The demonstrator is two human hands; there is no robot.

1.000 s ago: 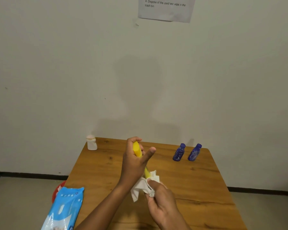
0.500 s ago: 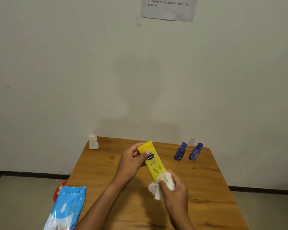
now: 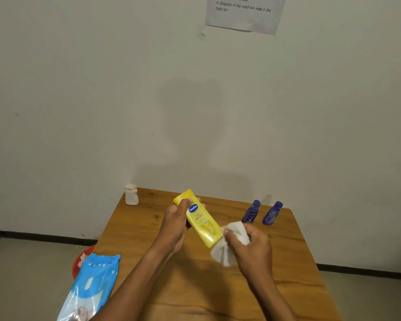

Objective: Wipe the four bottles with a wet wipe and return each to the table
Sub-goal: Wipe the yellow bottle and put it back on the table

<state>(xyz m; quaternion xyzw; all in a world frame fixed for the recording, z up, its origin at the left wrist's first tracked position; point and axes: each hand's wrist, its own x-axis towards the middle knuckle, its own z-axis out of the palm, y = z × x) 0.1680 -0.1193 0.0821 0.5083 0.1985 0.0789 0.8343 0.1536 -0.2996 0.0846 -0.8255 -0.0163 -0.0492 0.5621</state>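
My left hand (image 3: pixel 175 224) grips the upper end of a yellow lotion bottle (image 3: pixel 203 222), held tilted above the wooden table (image 3: pixel 294 262) with its blue label facing me. My right hand (image 3: pixel 252 245) clutches a crumpled white wet wipe (image 3: pixel 229 247) against the bottle's lower end. Two small blue bottles (image 3: pixel 251 211) (image 3: pixel 272 213) stand side by side at the table's far right. A small white bottle (image 3: pixel 131 194) stands at the far left corner.
A blue wet-wipe pack (image 3: pixel 92 284) lies on the table's near left edge. A red bin (image 3: pixel 79 260) shows partly on the floor behind it. A paper notice (image 3: pixel 243 12) hangs on the wall, which the table abuts.
The yellow bottle has turned so its label faces me. My right hand with the wipe has slid from under the bottle to its lower right end.
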